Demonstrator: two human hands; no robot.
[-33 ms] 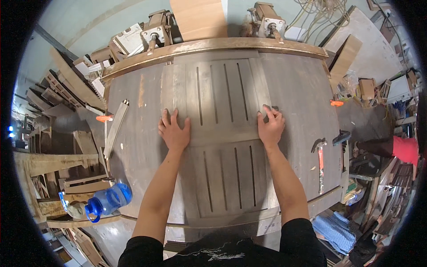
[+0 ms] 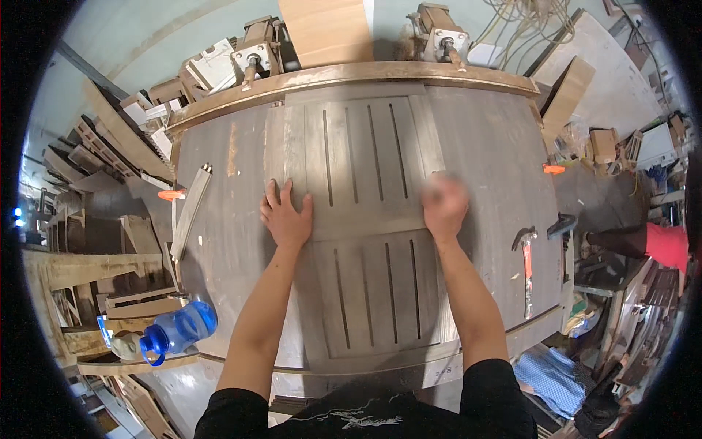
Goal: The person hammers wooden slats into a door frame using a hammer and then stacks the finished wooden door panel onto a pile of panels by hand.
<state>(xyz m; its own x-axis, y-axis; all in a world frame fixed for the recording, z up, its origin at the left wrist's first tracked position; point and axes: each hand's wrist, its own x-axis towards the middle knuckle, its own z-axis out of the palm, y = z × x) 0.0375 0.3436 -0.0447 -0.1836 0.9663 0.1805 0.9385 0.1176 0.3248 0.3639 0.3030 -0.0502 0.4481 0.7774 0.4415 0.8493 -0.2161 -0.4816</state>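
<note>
A grey wooden panel door (image 2: 365, 221) with two rows of long slots lies flat on the workbench in front of me. My left hand (image 2: 287, 216) rests with spread fingers on the door's left side member. On the right side member, at about the same height, is my right hand (image 2: 446, 208); its fingers are blurred, so what they grip, if anything, does not show. To its right a claw hammer (image 2: 527, 274) with a red and black handle lies on the bench.
A blue water bottle (image 2: 179, 331) lies at the near left. A wooden strip (image 2: 191, 212) sits along the left edge. Two clamp cylinders (image 2: 442, 36) stand behind the far wooden rail (image 2: 351, 74). Another person's red garment (image 2: 667, 247) shows at far right, beside stacked boards.
My right hand's fingers, sharp and slightly bent in the earlier frame, are blurred now. My left hand and the door look the same.
</note>
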